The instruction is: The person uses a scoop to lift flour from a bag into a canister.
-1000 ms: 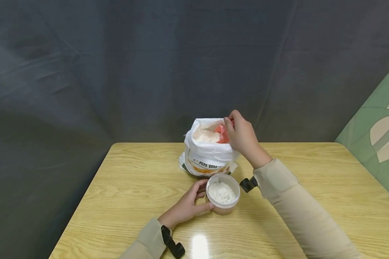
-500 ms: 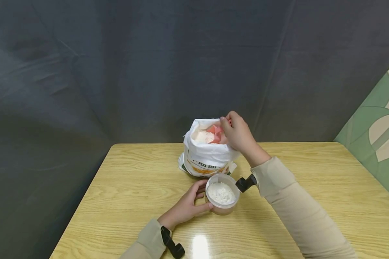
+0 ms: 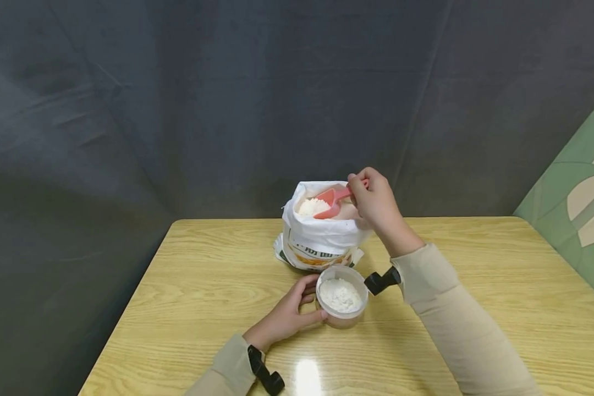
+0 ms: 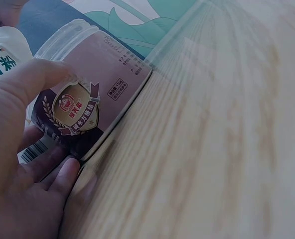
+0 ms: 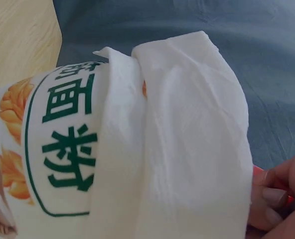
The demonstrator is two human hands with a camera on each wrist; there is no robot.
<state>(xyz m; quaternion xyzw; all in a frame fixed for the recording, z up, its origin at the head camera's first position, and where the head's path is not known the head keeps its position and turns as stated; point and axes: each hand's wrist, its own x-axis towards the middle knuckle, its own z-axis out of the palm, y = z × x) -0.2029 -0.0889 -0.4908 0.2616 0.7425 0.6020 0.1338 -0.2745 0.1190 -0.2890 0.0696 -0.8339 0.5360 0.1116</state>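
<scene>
Red scoop [image 3: 334,204] juts leftward from right fingers [image 3: 370,174]; left fingers [image 4: 66,177] cup tub [image 4: 107,97]

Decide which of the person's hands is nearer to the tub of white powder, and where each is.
Left. The left hand holds the tub at its side; the right hand is farther off, at the mouth of the white bag, holding the pink scoop.

From the right wrist, the bag [image 5: 195,124] hides most of the scoop [image 3: 335,199].
</scene>
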